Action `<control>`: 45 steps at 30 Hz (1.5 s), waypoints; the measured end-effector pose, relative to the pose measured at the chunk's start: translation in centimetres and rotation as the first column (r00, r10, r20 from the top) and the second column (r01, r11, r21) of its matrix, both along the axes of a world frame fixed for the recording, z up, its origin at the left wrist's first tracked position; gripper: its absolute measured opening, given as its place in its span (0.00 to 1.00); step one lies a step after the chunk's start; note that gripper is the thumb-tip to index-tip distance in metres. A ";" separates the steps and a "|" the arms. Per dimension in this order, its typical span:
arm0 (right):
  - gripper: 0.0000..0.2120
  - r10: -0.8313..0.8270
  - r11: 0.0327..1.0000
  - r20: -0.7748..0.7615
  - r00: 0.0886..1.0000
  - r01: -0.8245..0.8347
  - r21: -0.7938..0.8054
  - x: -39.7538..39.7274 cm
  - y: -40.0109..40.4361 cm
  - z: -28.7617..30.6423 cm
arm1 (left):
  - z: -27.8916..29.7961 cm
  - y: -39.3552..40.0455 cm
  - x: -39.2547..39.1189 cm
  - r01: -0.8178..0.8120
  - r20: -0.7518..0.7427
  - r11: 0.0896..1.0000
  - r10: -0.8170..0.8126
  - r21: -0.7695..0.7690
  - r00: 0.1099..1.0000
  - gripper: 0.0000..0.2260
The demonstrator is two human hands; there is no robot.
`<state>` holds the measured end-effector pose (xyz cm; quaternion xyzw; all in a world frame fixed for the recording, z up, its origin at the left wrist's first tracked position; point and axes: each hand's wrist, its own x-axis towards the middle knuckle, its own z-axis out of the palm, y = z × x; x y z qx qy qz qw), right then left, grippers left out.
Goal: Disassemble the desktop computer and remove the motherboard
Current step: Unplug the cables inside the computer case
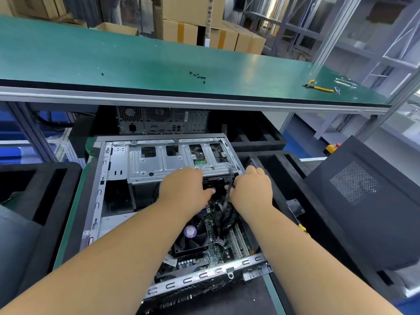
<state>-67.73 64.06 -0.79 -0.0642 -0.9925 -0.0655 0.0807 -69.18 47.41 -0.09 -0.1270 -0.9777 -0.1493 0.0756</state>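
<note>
Inside ribbed steel case [159, 160] | right hand [252, 189] pinches black cable [228, 196]

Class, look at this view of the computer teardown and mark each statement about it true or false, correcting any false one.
1. Both hands are inside the open computer case. True: the left hand and right hand work just below the drive cage.
2. The right hand is empty. False: its fingers grip a black cable.
3. The motherboard has been lifted out. False: it sits in the case, with the CPU fan on it.
4. Yellow-handled pliers lie on the green bench. True.
5. Small dark screws lie on the bench. True.
6. The removed side panel lies on the bench. False: a dark panel rests to the right of the case.
</note>
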 end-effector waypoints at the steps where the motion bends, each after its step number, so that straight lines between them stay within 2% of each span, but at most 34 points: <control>1: 0.18 0.000 1.000 0.001 1.000 0.000 -0.016 -0.1 0.0 0.0 | 0.0 0.2 0.0 0.072 -0.073 0.997 -0.069 0.041 0.995 0.16; 3: 0.18 -0.005 0.999 -0.014 1.000 0.005 -0.045 -0.1 0.0 -0.1 | -0.2 0.5 -0.3 0.211 -0.231 0.976 -0.193 0.055 0.954 0.09; 4: 0.18 -0.005 0.999 -0.021 1.000 0.004 -0.048 -0.1 0.0 -0.2 | -0.5 0.7 -0.6 0.250 -0.251 0.968 -0.237 0.024 0.939 0.10; 5: 0.18 -0.002 0.999 -0.027 1.000 0.001 -0.048 -0.1 0.0 -0.2 | -0.8 1.0 -0.9 0.277 -0.220 0.961 -0.273 -0.009 0.937 0.16; 7: 0.18 0.006 0.999 -0.036 0.999 -0.008 -0.048 -0.1 -0.1 -0.2 | -1.3 1.4 -1.5 0.322 -0.057 0.946 -0.324 -0.040 0.944 0.29; 9: 0.17 0.019 0.999 -0.036 0.999 -0.021 -0.048 -0.1 0.0 -0.3 | -1.9 1.5 -2.1 0.344 0.076 0.938 -0.340 -0.049 0.937 0.34; 12: 0.14 0.046 0.997 -0.023 0.999 -0.047 -0.060 0.0 0.1 -0.3 | -2.7 1.4 -2.6 0.347 0.115 0.937 -0.342 -0.036 0.933 0.35; 18: 0.14 0.095 0.994 -0.019 0.995 -0.096 -0.059 -0.1 0.1 -0.2 | -2.9 1.3 -2.5 0.339 0.107 0.941 -0.335 -0.018 0.936 0.36; 23: 0.12 0.068 0.996 -0.029 0.997 -0.069 -0.051 0.1 -0.2 -0.3 | -3.0 1.2 -2.5 0.331 0.097 0.943 -0.330 -0.002 0.939 0.36; 34: 0.11 0.165 0.985 0.002 0.986 -0.164 -0.056 0.3 -0.1 0.0 | -3.4 1.2 -2.5 0.333 0.072 0.943 -0.333 0.012 0.940 0.37; 37: 0.09 0.239 0.967 -0.061 0.969 -0.243 -0.079 1.7 -0.5 -0.5 | -3.4 1.1 -2.7 0.346 0.092 0.938 -0.346 0.022 0.934 0.38; 40: 0.10 0.183 0.971 -0.099 0.978 -0.196 -0.139 2.0 -0.2 -0.3 | -3.1 1.1 -2.9 0.354 0.139 0.935 -0.355 0.033 0.924 0.37; 42: 0.13 0.147 0.967 -0.070 0.987 -0.158 -0.198 1.6 0.0 0.0 | -2.6 1.0 -2.7 0.358 0.146 0.929 -0.368 0.088 0.918 0.34; 45: 0.14 0.130 0.949 -0.069 0.989 -0.145 -0.281 1.3 -0.1 0.1 | -1.2 0.6 -1.7 0.276 0.057 0.912 -0.307 0.303 0.950 0.26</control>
